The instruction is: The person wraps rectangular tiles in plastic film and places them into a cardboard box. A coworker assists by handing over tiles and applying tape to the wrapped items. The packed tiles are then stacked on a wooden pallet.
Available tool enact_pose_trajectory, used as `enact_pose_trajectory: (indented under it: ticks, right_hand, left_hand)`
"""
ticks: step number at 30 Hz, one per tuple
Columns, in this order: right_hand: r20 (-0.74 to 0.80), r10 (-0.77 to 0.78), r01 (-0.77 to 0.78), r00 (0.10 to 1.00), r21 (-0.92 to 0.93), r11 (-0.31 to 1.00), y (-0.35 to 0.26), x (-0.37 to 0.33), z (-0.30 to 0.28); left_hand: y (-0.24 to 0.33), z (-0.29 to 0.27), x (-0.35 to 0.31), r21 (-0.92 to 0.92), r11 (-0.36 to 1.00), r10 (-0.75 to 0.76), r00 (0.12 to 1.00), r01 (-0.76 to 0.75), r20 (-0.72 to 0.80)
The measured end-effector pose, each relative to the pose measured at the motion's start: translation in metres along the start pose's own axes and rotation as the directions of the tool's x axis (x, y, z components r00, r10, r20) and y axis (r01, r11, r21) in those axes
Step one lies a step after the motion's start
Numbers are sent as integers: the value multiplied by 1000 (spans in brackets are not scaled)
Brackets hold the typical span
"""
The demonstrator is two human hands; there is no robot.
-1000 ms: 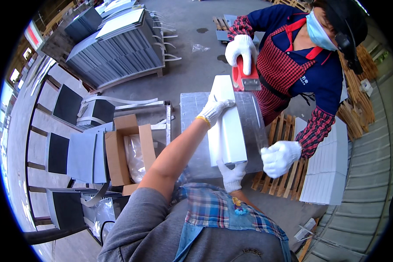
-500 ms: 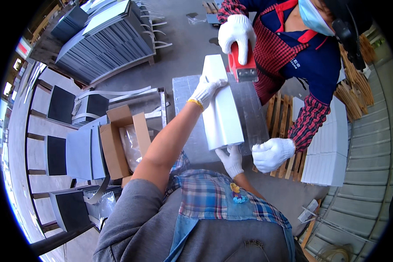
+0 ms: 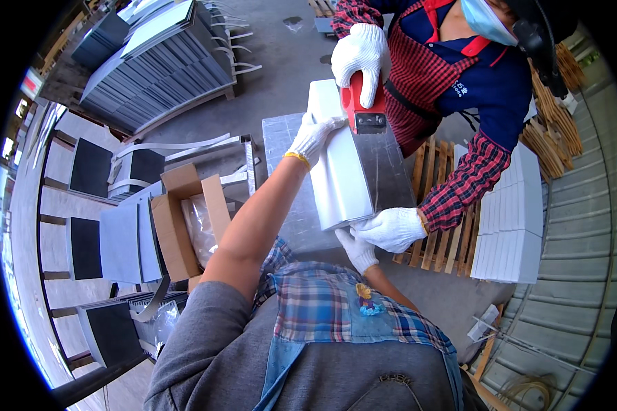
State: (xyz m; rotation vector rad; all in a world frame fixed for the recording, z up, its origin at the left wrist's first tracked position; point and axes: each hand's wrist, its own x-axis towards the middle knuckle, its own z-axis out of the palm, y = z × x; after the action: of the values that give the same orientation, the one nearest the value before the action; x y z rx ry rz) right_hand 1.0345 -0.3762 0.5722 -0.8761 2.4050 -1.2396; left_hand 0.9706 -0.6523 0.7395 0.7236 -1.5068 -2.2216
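Note:
A long package in white foam sheet [image 3: 346,179] lies lengthwise on a plastic-covered work table [image 3: 281,140]. My left hand [image 3: 313,139], in a white knit glove, is closed on its left edge, fingers resting over the top. Close to the package's near end is my gloved right hand [image 3: 358,251], fingers stretched toward the lower edge; the package and a co-worker's glove partly hide them. That co-worker's gloved hand [image 3: 394,229] grips the near right corner. The co-worker's other gloved hand [image 3: 362,58] holds a red tape dispenser [image 3: 360,103] over the package's right edge.
An open cardboard box [image 3: 168,229] with clear plastic inside stands at left, beside grey slabs [image 3: 127,236] on a rack. Farther back is a large stack of grey slabs [image 3: 154,85]. A wooden pallet [image 3: 435,198] and stacked white packages [image 3: 511,219] are at right.
The co-worker's lower hand has moved left onto the package's near corner. My right hand has eased slightly away from the near end. My left hand keeps its place on the package.

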Motion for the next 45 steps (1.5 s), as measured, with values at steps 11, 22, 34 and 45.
enact_pose_trajectory:
  ticks: [11, 22, 34, 45]
  right_hand:
    - [77, 276, -281, 958, 442, 852, -53, -23, -41]
    - [-358, -203, 252, 911, 95, 963, -136, 20, -66]
    - [-365, -47, 96, 930, 118, 988, -149, 24, -59]
    - [-387, -62, 116, 920, 117, 986, -156, 21, -66]
  left_hand:
    - [-9, 2, 4, 35, 999, 18, 1000, -18, 22]
    - [-35, -7, 25, -113, 990, 82, 997, -81, 3]
    - [-25, 9, -15, -219, 938, 267, 963, -268, -34]
    - [12, 31, -111, 627, 33, 570, 530, -779, 628]
